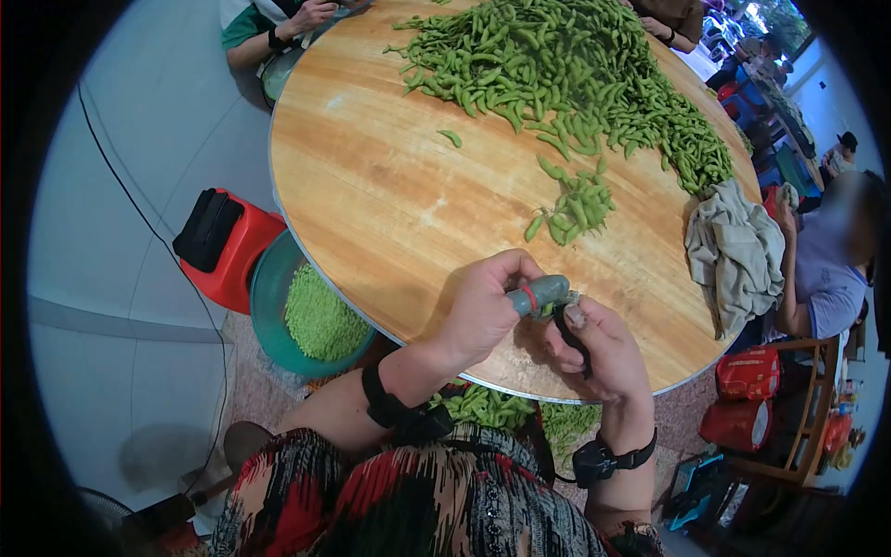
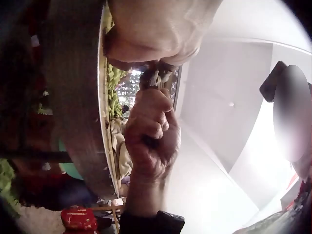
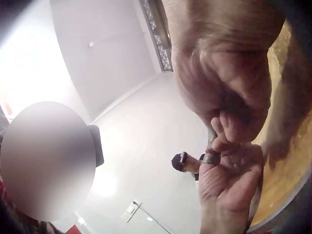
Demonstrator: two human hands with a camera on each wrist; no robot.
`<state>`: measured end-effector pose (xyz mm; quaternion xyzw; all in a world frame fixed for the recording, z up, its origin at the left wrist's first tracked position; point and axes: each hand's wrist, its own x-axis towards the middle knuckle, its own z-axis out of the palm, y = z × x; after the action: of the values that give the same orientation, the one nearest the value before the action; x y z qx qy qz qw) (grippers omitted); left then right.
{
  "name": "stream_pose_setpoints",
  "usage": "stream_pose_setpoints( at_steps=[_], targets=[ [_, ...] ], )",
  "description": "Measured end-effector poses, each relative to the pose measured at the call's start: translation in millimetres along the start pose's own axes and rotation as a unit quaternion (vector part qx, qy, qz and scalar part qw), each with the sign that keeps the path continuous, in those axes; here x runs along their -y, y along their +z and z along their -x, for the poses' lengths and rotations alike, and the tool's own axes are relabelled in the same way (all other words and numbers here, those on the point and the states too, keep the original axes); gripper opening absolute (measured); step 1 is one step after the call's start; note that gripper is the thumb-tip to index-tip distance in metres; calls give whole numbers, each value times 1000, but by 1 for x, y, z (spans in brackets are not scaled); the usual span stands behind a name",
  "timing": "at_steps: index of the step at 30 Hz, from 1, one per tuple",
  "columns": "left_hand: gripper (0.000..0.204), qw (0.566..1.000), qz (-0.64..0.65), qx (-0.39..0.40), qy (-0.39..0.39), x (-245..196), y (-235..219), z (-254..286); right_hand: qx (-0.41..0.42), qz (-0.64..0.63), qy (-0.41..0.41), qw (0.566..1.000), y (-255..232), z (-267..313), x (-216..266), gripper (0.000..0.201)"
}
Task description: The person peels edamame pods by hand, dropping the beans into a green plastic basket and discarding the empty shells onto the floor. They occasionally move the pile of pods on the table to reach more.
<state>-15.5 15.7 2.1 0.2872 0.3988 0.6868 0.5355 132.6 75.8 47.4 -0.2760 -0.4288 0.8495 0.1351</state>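
Note:
Over the near edge of the round wooden table, my two hands meet at a small green pod [image 1: 548, 309]. My left hand [image 1: 478, 311] pinches it, and one of its digits wears a grey-green cover [image 1: 552, 287] with a red band. My right hand [image 1: 608, 348] is curled, its thumb lying over a curved black piece [image 1: 574, 343] that runs through the grip; I cannot tell what tool it is. The left wrist view shows the right fist [image 2: 153, 129] close against the left hand [image 2: 156, 34]. The pod is mostly hidden by fingers in both wrist views.
A large heap of green soybean pods [image 1: 520, 56] covers the far side of the wooden table [image 1: 371, 186], with a small pile [image 1: 580, 206] nearer. A grey cloth [image 1: 733, 251] lies at right. Shelled beans [image 1: 325, 311] fill a green basin [image 1: 269, 320] beside a red container [image 1: 241, 260]. Other people sit around.

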Motion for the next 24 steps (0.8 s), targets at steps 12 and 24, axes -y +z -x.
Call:
stream_pose_setpoints(
  at_steps=[12,24],
  targets=[
    [10,981,156,105,-41,-2,-1,1,-9,-55,60,997,-2,2,-2,14],
    [10,995,-82,49,-40,-11,3,8,-131,315,-102,935,-2,-5,-13,10]
  ],
)
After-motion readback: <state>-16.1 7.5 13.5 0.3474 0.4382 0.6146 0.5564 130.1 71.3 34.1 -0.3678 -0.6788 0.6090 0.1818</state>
